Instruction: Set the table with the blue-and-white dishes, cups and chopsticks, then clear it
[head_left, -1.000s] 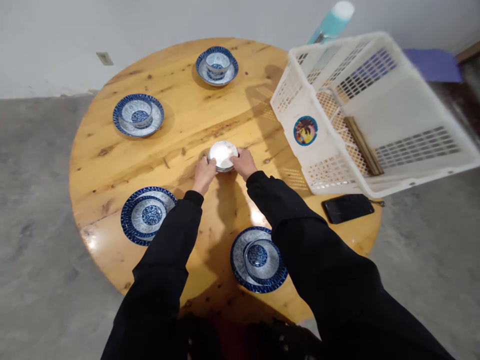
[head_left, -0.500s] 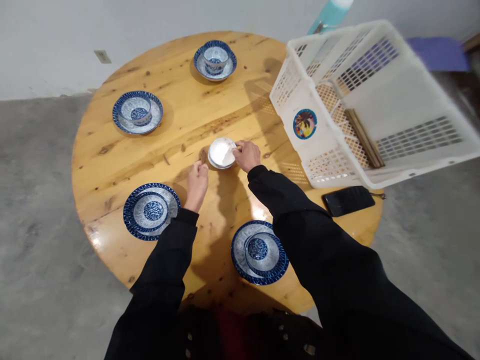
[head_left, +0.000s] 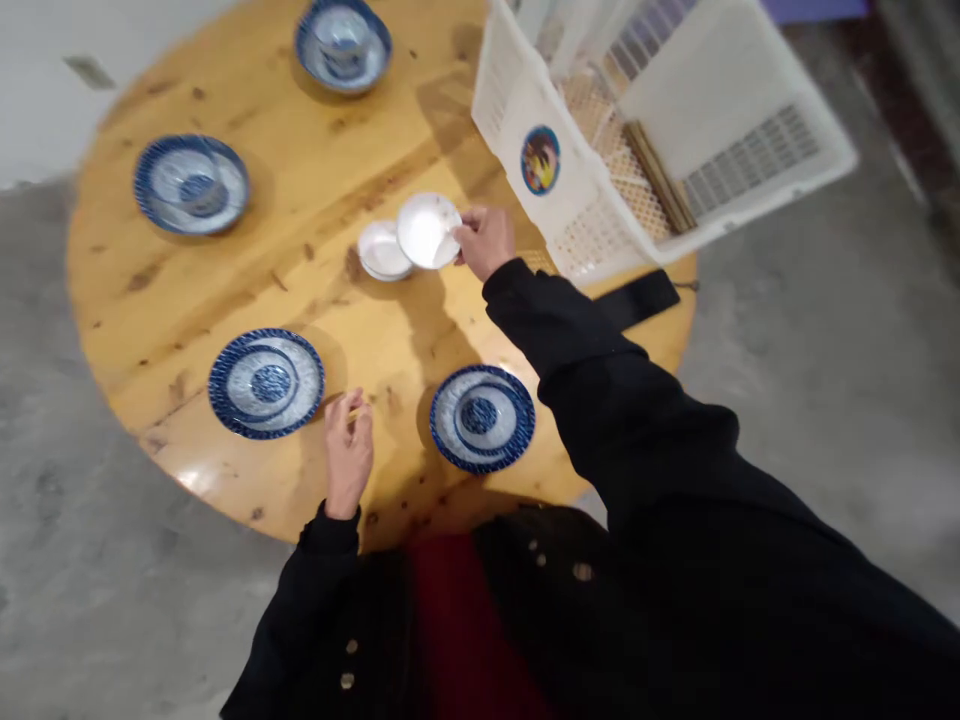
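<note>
My right hand [head_left: 485, 241] pinches the rim of a small white dish [head_left: 427, 230] and holds it tilted just above the round wooden table [head_left: 315, 180]. Another small white dish [head_left: 379, 252] lies on the wood beside it, to the left. My left hand [head_left: 348, 452] rests near the table's front edge between two blue-patterned plates, its fingers loosely curled with nothing in them that I can see. One of those plates [head_left: 266, 383] is to its left, the other [head_left: 482, 417] to its right.
Two blue bowls on plates stand farther off, one at the left [head_left: 191, 184] and one at the back [head_left: 343, 43]. A white plastic basket [head_left: 600, 150] with chopsticks [head_left: 660, 178] inside overhangs the table's right side. A dark phone [head_left: 637, 296] lies below it.
My right hand lifted the top white dish off the stack, leaving one on the table. My left hand let go and drew back to the table's front edge. The view tilted down.
</note>
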